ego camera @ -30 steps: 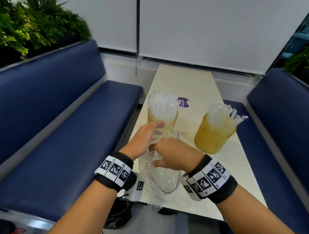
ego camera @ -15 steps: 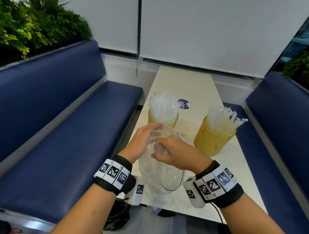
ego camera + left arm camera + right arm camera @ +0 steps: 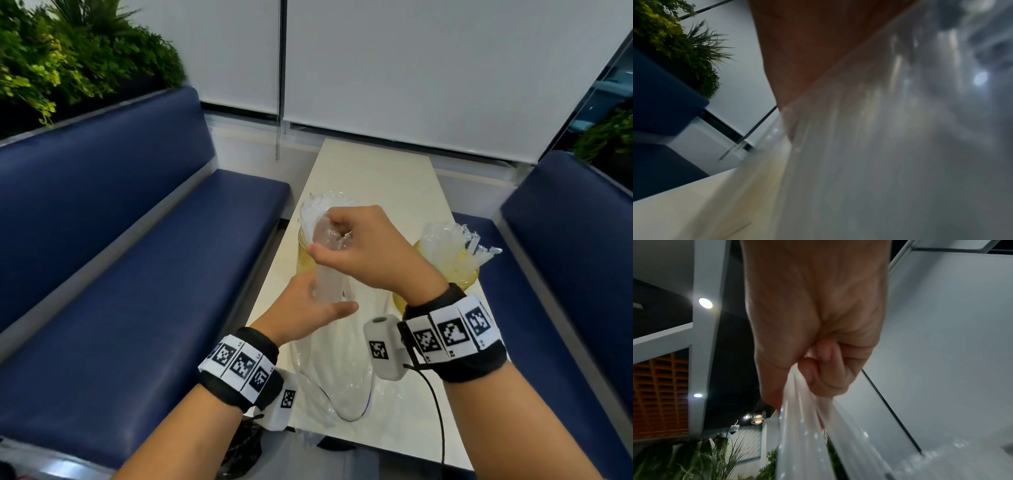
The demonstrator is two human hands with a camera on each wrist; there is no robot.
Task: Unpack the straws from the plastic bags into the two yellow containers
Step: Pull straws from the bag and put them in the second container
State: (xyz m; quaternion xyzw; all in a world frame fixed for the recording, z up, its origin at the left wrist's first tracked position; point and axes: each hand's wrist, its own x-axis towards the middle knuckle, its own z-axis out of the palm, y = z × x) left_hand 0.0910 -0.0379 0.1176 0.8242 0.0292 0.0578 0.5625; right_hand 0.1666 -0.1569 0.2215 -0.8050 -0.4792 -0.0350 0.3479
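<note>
My right hand (image 3: 359,250) is raised in front of the left yellow container (image 3: 303,255) and grips the top of a bundle of clear wrapped straws (image 3: 329,274). The bundle's lower part runs down into a clear plastic bag (image 3: 339,380) lying on the table. Lower down, my left hand (image 3: 301,308) holds the bag around the bundle, thumb stretched to the right. Both the left container and the right yellow container (image 3: 459,274) stand full of straws (image 3: 445,240). The right wrist view shows my right hand (image 3: 813,321) with fingers curled round the straws (image 3: 807,426). The left wrist view is blurred: palm (image 3: 797,48) and plastic (image 3: 879,146).
A narrow cream table (image 3: 376,178) runs away from me between two blue benches (image 3: 137,274), (image 3: 565,274). Green plants (image 3: 68,61) sit behind the left bench. A dark bag (image 3: 239,452) lies on the floor under the table's near edge.
My right hand has risen from the bag's mouth, drawing the straw bundle up in front of the left container. My left hand has stayed low on the bag.
</note>
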